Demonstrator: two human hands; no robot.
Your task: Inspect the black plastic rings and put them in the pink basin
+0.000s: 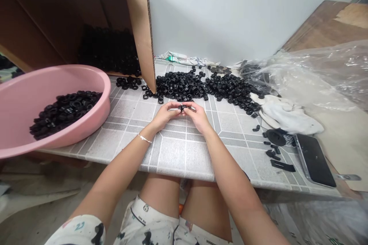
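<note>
At left, the pink tub [107, 88] appears to overhang the front edge of the table [189, 153]; a knock could spill its black rings [67, 111]. At centre, the seated person's left hand [165, 114] and right hand [198, 115] pinch a small black part [182, 108] between them, just before the ring pile [182, 86], where a slip could lose it among look-alikes. At right, a stray sweep could dislodge the phone [315, 160].

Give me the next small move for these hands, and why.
I'd probably have the left hand steady the small black piece while the right hand turns it slightly: both hold it from opposite sides, so neither is free for the black pile beyond.
</note>
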